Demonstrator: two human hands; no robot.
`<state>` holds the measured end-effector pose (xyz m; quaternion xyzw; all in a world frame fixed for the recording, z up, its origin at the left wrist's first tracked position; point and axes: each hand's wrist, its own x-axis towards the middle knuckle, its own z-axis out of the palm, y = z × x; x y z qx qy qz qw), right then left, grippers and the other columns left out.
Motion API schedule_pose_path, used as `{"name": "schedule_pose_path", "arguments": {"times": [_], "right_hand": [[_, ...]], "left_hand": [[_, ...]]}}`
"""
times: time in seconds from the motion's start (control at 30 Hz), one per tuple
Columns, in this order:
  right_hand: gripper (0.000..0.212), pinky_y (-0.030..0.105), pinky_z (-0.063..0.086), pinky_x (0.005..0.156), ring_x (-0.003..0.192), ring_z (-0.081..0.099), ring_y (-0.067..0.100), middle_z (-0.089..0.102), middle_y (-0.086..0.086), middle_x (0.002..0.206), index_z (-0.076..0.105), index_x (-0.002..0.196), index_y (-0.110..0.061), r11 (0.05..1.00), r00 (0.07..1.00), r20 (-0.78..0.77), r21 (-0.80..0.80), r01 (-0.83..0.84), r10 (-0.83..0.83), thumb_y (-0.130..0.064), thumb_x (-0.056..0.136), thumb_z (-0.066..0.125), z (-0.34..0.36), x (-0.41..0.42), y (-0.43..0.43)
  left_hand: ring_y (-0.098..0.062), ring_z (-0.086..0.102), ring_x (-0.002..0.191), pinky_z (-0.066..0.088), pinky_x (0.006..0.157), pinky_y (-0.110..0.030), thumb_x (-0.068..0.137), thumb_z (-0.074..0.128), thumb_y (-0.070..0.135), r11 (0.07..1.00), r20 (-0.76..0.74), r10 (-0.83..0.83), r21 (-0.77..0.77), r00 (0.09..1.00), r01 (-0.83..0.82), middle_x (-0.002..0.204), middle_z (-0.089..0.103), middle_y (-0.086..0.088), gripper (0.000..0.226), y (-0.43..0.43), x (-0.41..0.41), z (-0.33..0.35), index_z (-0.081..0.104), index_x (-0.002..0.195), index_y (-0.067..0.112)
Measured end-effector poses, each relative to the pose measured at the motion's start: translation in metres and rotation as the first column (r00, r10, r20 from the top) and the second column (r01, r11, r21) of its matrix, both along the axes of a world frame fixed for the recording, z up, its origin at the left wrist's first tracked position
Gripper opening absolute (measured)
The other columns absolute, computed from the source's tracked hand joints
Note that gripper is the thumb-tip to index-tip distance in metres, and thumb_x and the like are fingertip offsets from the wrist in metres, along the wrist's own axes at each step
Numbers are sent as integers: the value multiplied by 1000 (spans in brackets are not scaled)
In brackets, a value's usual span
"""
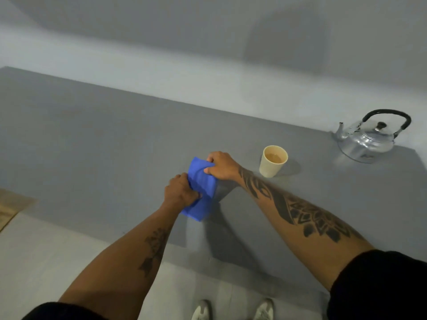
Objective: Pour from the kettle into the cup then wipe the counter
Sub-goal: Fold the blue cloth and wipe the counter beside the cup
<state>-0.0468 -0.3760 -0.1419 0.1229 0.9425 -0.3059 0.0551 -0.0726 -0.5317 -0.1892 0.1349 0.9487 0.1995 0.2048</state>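
A blue cloth (202, 188) is held between both my hands over the grey counter (92, 139), near its front middle. My left hand (179, 191) grips the cloth's near left side. My right hand (220, 166) pinches its far edge. A cream paper cup (272, 161) holding light brown liquid stands upright just right of my right hand. The shiny metal kettle (369, 138) with a black handle sits at the counter's far right, its spout pointing left.
A pale wall (208, 54) rises behind the counter. The counter's front edge runs diagonally below my arms, with light floor (46, 262) and my two shoes (233, 310) beneath. A wooden surface (11, 204) shows at the left edge.
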Motion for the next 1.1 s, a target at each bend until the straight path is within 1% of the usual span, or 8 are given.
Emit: {"name": "schedule_pose_path", "arguments": {"times": [0.17, 0.27, 0.37, 0.5, 0.67, 0.93, 1.03, 1.1], "right_hand": [[11, 25, 37, 59, 80, 51, 18, 59, 7, 86, 61, 85, -9, 999, 998, -43, -40, 35, -36, -10, 77, 68, 48, 37, 48], [18, 23, 38, 59, 74, 51, 15, 56, -1, 75, 55, 72, -20, 997, 997, -38, -47, 66, -68, -8, 75, 69, 76, 68, 80], [27, 26, 40, 62, 69, 51, 12, 55, -6, 69, 53, 67, -24, 990, 992, -24, -76, 122, -124, -4, 75, 69, 94, 105, 114], [17, 31, 46, 76, 82, 56, 16, 63, 6, 92, 63, 89, -12, 958, 963, -19, -103, 267, -270, -1, 77, 67, 94, 157, 160], [22, 29, 42, 75, 86, 54, 19, 60, 6, 93, 64, 90, -11, 908, 908, 15, -9, 419, -418, 5, 74, 63, 57, 204, 201], [26, 34, 49, 80, 93, 62, 29, 69, 14, 97, 62, 79, -13, 851, 850, 29, 38, 524, -526, 6, 71, 47, -12, 219, 230], [26, 40, 52, 80, 91, 62, 34, 67, 16, 92, 61, 75, -13, 828, 829, -38, 42, 559, -558, 7, 68, 45, -29, 216, 239], [27, 38, 49, 84, 95, 60, 34, 63, 18, 99, 64, 84, -11, 818, 821, -57, 63, 571, -568, 5, 71, 47, -40, 213, 242]], "left_hand": [[-27, 62, 96, 50, 80, -35, 65, 84, 32, 918, 218, -102, 397, 971, 7, 109, 67, -8, 63, 42, 16, 17, 59, 120, 11], [-23, 62, 84, 50, 71, -31, 69, 85, 21, 870, 353, -231, 493, 907, 30, 100, 69, -9, 48, 70, 34, 28, 66, 111, 8], [-26, 67, 89, 54, 80, -38, 59, 89, 26, 851, 437, -355, 516, 826, 92, 104, 73, -14, 55, 99, 57, 34, 70, 106, 5], [-25, 65, 90, 56, 80, -38, 69, 85, 21, 828, 508, -482, 531, 714, 181, 105, 71, -12, 48, 141, 96, 36, 67, 110, 4], [-31, 62, 105, 56, 78, -37, 74, 82, 22, 865, 614, -481, 450, 626, 223, 122, 62, -14, 60, 187, 147, 27, 56, 124, 1], [-25, 64, 69, 60, 58, -36, 83, 70, 7, 930, 752, -358, 342, 553, 137, 117, 61, -20, 53, 216, 187, 4, 46, 129, -3], [-23, 67, 60, 59, 51, -31, 87, 64, 4, 943, 752, -319, 312, 576, 114, 122, 61, -26, 53, 220, 188, -3, 38, 133, -5], [-20, 67, 53, 59, 52, -31, 88, 64, 8, 941, 723, -327, 306, 609, 142, 108, 66, -26, 45, 223, 186, -6, 44, 126, -7]]}}
